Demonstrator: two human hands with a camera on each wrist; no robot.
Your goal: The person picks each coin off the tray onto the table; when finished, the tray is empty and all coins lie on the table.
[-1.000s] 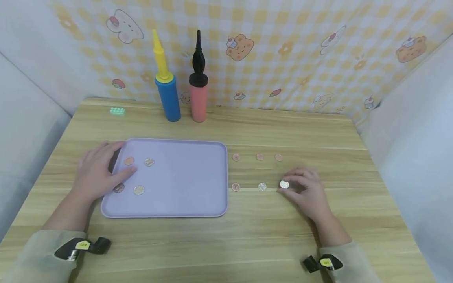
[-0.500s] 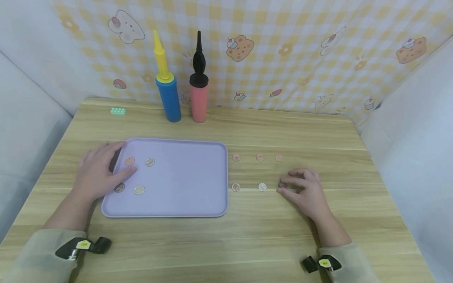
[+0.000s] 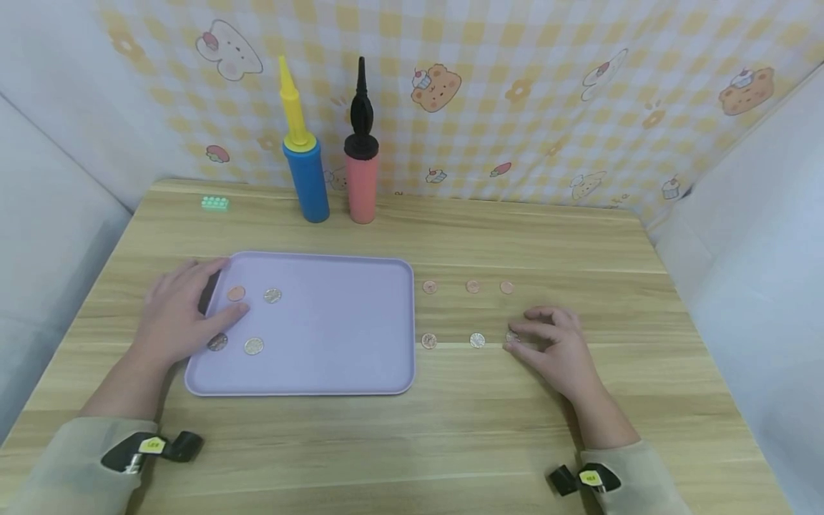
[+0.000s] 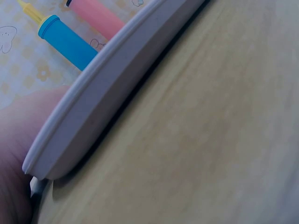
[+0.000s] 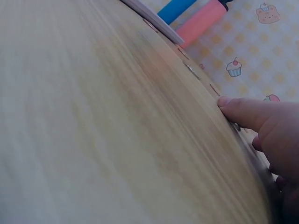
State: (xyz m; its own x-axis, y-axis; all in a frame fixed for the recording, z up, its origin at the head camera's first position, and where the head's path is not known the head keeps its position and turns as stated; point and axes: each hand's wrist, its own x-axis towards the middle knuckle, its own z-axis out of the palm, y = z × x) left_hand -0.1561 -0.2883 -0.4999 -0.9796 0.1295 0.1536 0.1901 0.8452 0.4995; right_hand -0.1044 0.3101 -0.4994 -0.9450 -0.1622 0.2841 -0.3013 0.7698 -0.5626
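My left hand (image 3: 177, 315) rests on the left end of a lilac tray (image 3: 341, 329), thumb over the inside and index fingertip by the back corner. Near that thumb lie a copper-coloured coin (image 3: 236, 293), silvery coins (image 3: 272, 295) and a darker coin (image 3: 217, 342). To the tray's right, my right hand (image 3: 555, 350) holds a small silvery coin (image 3: 512, 337) between thumb and fingertips at the table, partly hidden by the fingers. It is the rightmost of a front row with another silvery coin (image 3: 477, 340) and a brownish coin (image 3: 429, 341).
Behind that row lie three copper coins (image 3: 473, 287). At the table's back stand a blue pump (image 3: 309, 182) with a yellow nozzle and a pink pump (image 3: 363, 186) with a black one. A mint-green toy brick (image 3: 215, 203) lies at the back left.
The coin at my right fingertips has shifted slightly left; it looked bright at first, dark half a second ago, and is paler now. My left hand and the tray have stayed put.
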